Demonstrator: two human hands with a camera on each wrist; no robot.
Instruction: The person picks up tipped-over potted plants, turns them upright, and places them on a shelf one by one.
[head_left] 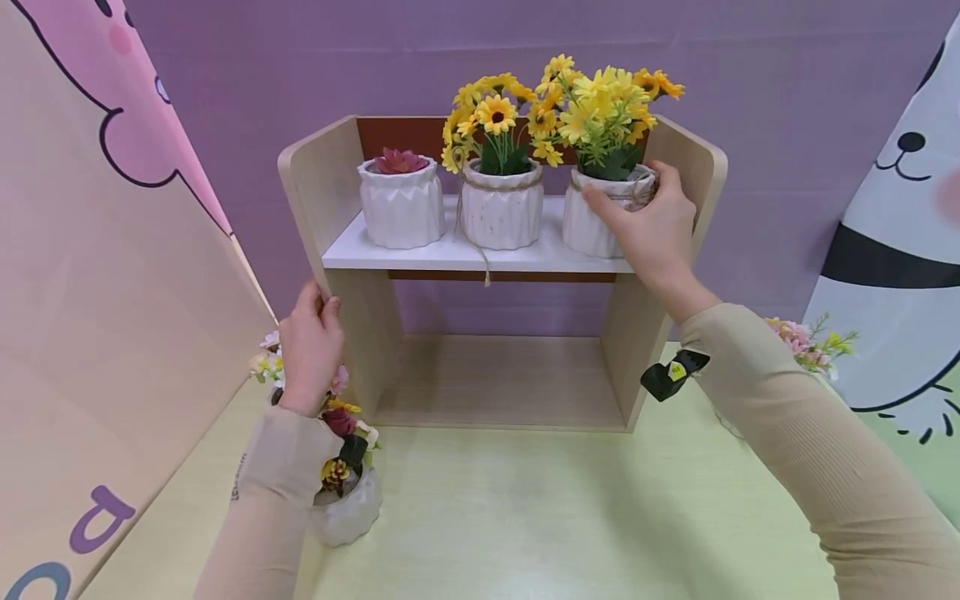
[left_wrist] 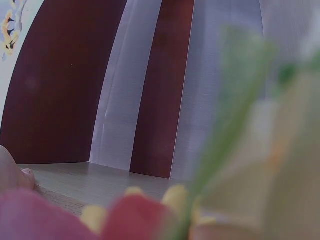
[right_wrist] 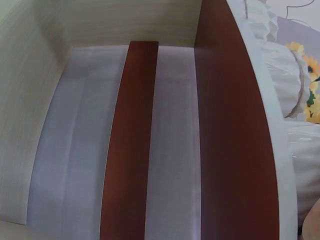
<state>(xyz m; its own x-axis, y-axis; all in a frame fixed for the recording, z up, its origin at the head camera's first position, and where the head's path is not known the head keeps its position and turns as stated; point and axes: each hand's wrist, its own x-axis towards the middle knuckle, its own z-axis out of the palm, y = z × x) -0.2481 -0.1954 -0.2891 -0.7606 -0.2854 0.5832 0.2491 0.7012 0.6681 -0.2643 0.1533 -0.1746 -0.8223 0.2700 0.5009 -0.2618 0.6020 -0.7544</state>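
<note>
Clamped round a white fluted ceramic pot of yellow artificial flowers (head_left: 588, 229), our right hand (head_left: 660, 233) sets its thumb on the front wall and its fingers along the right side. We find that pot at the upper right of the head view, upright on the white upper board (head_left: 420, 262) of a pale wooden shelf unit (head_left: 690, 162). At the centre left, our left hand (head_left: 311, 354) holds the front edge of the unit's left side panel, its grip pinched between thumb and fingers.

Just left of the gripped pot we see a white pot of small sunflowers (head_left: 502, 212), tied with brown twine whose loose end hangs over the board's front edge. Further left stands a white pleated pot with a red succulent (head_left: 402, 208).

At the lower left, a white pot of mixed flowers (head_left: 356, 512) sits on the pale yellow-green worktop (head_left: 525, 517), partly hidden by our beige sleeve. Pink and yellow blossoms (head_left: 806, 343) show at the right, behind our other sleeve. A plain purple backdrop (head_left: 300, 67) fills the top.
</note>
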